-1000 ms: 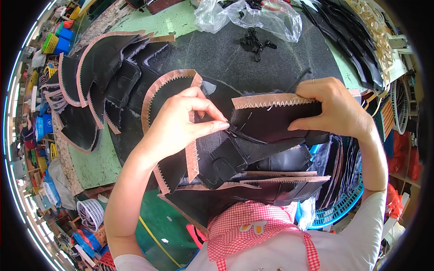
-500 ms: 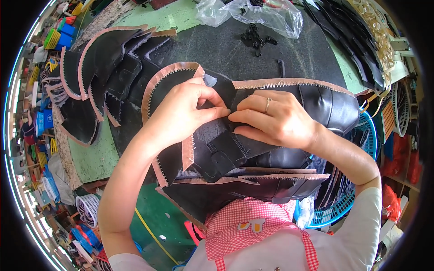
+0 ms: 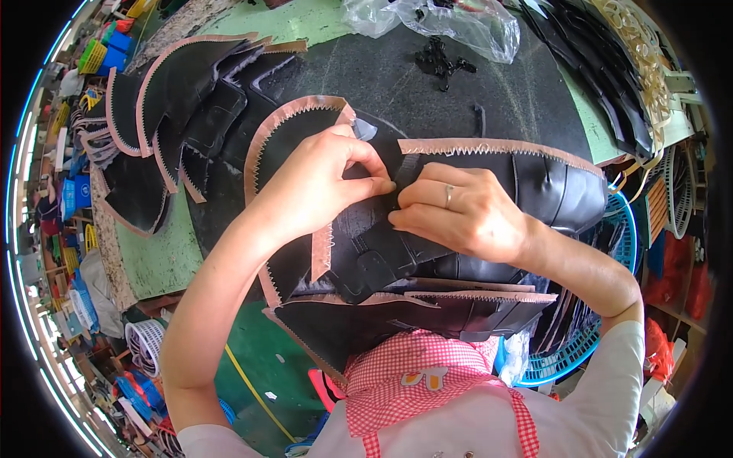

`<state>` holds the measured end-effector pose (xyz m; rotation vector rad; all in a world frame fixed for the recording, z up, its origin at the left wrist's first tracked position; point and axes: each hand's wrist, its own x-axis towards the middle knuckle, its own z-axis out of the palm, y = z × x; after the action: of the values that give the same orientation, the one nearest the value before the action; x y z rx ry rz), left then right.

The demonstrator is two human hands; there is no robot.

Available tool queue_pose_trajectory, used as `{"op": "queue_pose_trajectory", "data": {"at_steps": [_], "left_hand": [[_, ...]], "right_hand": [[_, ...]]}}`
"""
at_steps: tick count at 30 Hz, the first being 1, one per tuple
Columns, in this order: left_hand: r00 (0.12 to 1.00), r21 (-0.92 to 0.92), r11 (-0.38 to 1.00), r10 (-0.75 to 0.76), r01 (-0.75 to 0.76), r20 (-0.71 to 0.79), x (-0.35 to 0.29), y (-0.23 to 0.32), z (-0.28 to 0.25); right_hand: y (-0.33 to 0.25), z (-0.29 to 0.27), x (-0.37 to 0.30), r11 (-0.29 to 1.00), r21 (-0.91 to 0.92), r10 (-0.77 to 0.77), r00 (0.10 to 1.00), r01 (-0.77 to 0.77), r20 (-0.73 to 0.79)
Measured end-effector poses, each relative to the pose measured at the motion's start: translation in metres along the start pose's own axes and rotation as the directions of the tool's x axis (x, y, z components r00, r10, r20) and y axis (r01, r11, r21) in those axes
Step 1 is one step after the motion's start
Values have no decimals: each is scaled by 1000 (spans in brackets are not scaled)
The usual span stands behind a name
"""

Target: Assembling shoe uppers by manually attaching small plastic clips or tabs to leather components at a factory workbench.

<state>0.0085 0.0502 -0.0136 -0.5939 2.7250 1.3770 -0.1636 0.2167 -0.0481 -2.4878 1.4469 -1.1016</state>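
A black leather boot upper (image 3: 359, 225) lies in front of me, with a tan zigzag-stitched edge strip and a strap-like tab. My left hand (image 3: 332, 172) rests over it, thumb and forefinger pinched at the upper's middle. Close by on the right, my right hand (image 3: 466, 210) has its fingers curled and pressed together on the same leather. Whatever small part sits between the fingertips is hidden. Right of my right hand stretches a glossy black leather shaft (image 3: 561, 187) with a tan edge. More edged black pieces (image 3: 366, 320) hang at the table's front, against my checked apron.
Stacked black uppers (image 3: 183, 99) lie to the left on the green table (image 3: 156, 263). Small black buckle-like parts (image 3: 443, 61) and a clear plastic bag (image 3: 458, 27) are at the back. Long black strips (image 3: 603, 76) lie far right. A blue basket (image 3: 565, 362) stands below right.
Both hands remain at the same place on the upper. A slight gap has opened between the left and right fingertips. The whole view has shifted a little.
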Motion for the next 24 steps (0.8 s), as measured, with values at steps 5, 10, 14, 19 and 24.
{"op": "queue_pose_trajectory", "data": {"at_steps": [5,10,14,19,24], "left_hand": [[990,-201,978,-36,63,135,3,-6,-12],[989,-54,996,-66,74,135,-1,14,-12],[999,111,993,31,-28,-22,-4,5,2],[985,119,992,60,-41,-163,7,-5,0],[963,165,979,152,-117,-222,19,-28,-14]], "right_hand": [[-1,0,-6,994,72,84,996,-84,6],[-2,2,-5,988,88,130,991,-127,-27],[-1,-1,-4,991,61,120,993,-121,11],[14,-2,18,988,13,156,987,-156,37],[8,4,20,983,121,-154,982,141,105]]}}
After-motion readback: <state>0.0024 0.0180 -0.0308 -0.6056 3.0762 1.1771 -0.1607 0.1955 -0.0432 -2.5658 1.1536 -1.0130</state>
